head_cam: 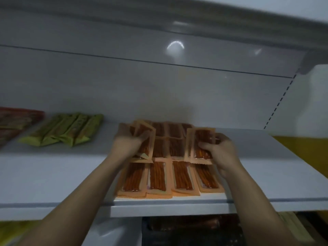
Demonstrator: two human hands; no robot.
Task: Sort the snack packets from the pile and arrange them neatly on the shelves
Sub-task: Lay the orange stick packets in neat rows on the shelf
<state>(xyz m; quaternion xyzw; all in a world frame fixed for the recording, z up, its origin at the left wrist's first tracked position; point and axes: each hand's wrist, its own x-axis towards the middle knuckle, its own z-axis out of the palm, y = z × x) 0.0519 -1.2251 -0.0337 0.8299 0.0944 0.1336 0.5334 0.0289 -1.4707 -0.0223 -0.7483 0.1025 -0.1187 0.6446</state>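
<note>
1. Judging by their look, the flat orange plastic snack packets (181, 174) of brown sticks are light, floppy and slick, so pinching a sealed edge seems safest.
2. Most lie in rows on the white metal shelf (53, 174).
3. At eleven o'clock of those rows the left hand (129, 144) grips a fanned few. At one o'clock the right hand (220, 151) curls its fingers round a pair.
4. The shelf looks smooth, so packets may slide.
5. Green foil-wrapped packets (65, 132) lie at ten o'clock, and the room is dim.

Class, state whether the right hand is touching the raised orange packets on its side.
Touching. The head view shows the right hand gripping the raised orange packets, its thumb pressed across their front.
</note>
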